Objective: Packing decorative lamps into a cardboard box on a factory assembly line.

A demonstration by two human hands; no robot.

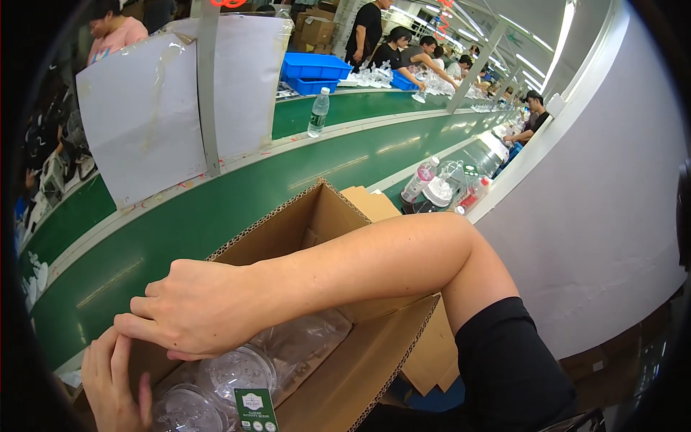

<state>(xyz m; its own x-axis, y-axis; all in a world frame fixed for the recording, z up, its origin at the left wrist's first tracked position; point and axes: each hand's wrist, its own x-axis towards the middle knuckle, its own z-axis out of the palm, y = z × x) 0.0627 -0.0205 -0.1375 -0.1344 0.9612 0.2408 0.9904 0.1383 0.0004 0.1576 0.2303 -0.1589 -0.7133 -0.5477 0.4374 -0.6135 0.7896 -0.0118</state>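
Observation:
An open cardboard box (389,345) stands tilted in front of me. Inside lie clear plastic containers with round lids (237,371), a green printed label (255,409) and a crumpled clear plastic sheet or bag (309,342). My right forearm reaches across the box. My right hand (198,309) is over its left end, fingers curled with their tips touching or overlapping my left fingertips; whatever they hold, if anything, is hidden. My left hand (111,381) is at the box's left end, fingers stretched up and thumb apart, nothing visible in it.
Behind the box runs a green conveyor belt (288,173). On the right stand a pink-labelled bottle (419,180) and a red bottle (473,194). A water bottle (318,113) and blue bins (315,67) are farther back. A metal post (208,93) rises beyond the belt. Several people work at far tables.

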